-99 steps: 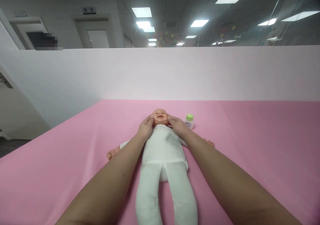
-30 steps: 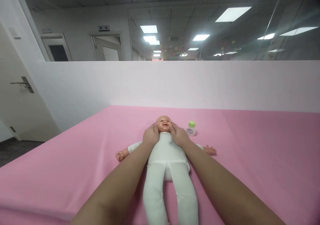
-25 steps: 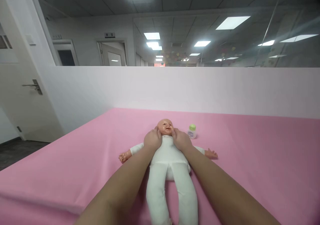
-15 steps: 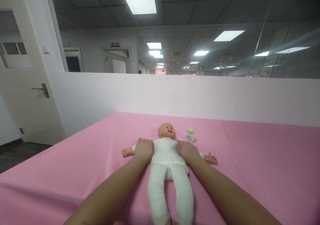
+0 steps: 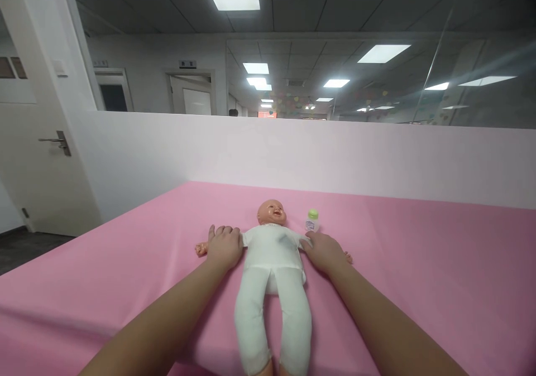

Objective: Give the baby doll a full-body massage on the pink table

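Note:
A baby doll [image 5: 274, 256] in a white cloth suit lies face up, its arms spread to the sides and its legs toward me. My left hand [image 5: 225, 246] is closed over the doll's arm on the left side, with only the doll's small hand [image 5: 201, 249] showing past it. Around the arm on the other side, my right hand [image 5: 325, 251] is closed, its thumb near the doll's sleeve. Most of both doll arms is hidden under my hands. Just beyond my right hand stands a small clear bottle [image 5: 312, 223] with a green cap.
A pink sheet [image 5: 397, 270] covers the surface under the doll. Behind it runs a low white wall [image 5: 293, 153] with glass above. At the left is a door [image 5: 37, 164] with a metal handle.
Both my hands have slid outward from the sides of the doll's chest and shoulders along its arms. The view has shifted slightly, and the bottle stands where it was.

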`<state>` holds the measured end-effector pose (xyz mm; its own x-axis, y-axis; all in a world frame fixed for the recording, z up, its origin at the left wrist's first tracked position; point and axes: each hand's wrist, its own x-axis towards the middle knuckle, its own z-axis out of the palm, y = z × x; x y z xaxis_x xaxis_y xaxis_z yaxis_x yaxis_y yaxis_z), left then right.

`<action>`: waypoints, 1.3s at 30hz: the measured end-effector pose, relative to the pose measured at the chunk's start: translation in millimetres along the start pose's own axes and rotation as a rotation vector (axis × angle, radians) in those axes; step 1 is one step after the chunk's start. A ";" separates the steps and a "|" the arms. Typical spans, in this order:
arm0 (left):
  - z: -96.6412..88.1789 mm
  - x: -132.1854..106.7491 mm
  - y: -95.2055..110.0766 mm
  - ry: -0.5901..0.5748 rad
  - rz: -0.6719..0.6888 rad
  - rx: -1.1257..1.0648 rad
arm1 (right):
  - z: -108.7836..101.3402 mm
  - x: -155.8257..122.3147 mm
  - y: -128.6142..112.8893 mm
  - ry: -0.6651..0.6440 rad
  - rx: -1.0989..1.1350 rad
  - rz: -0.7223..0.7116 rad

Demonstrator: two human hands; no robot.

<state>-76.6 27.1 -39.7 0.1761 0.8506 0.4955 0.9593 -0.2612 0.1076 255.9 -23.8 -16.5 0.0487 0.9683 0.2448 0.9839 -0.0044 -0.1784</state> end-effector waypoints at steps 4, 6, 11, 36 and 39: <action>-14.5 7.9 20.3 0.078 0.129 -0.282 | -2.7 9.2 14.0 0.204 0.132 0.052; -24.9 17.5 44.4 0.104 0.145 -0.485 | -0.6 14.3 18.3 0.273 0.150 0.061; -35.9 60.3 128.7 -0.306 -0.109 -1.231 | 5.0 24.9 22.0 0.269 0.160 -0.007; 28.0 114.0 213.6 -0.697 -0.824 -1.992 | 3.6 48.1 20.0 0.132 0.075 0.008; 6.3 101.8 189.6 -0.690 -0.807 -2.067 | 0.9 47.8 27.5 0.087 0.083 -0.027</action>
<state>124.6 67.0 25.6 0.4608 0.8377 -0.2930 -0.4953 0.5168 0.6983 285.2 22.6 -10.5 0.0401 0.9426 0.3315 0.9677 0.0460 -0.2479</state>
